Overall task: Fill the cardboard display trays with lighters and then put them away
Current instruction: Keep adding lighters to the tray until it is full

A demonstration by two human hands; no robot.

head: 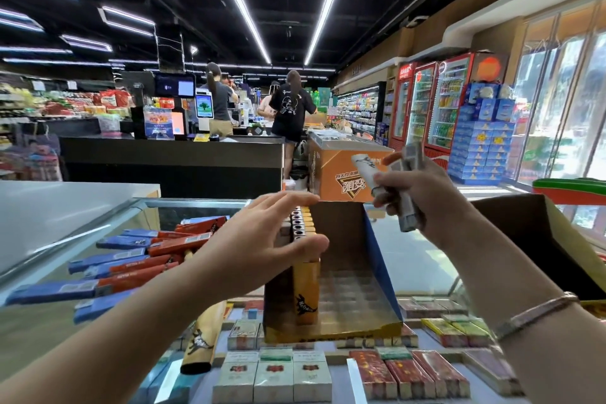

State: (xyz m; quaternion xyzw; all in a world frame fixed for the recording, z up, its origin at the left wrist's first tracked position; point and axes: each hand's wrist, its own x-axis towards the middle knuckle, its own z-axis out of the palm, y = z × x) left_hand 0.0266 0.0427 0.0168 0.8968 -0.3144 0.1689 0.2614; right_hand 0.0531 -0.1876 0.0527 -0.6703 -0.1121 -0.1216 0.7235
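Observation:
A cardboard display tray (360, 328) with a blue side flap stands on the glass counter in front of me. A row of yellow-orange lighters (306, 269) fills its left side; the slots on its right are bare. My left hand (262, 239) spans the tops of that row, thumb at the near end and fingers at the far end. My right hand (423, 193) is raised to the right of the tray and grips several grey and white lighters (405, 193). Loose blue and red lighters (124, 259) lie in a heap on the counter to the left.
A yellow lighter (200, 341) lies flat near my left forearm. Cigarette packs (272, 374) show under the glass. An open brown cardboard box (537, 239) sits at the right. An orange freezer (347, 170) and two people at a black checkout counter (170, 154) are beyond.

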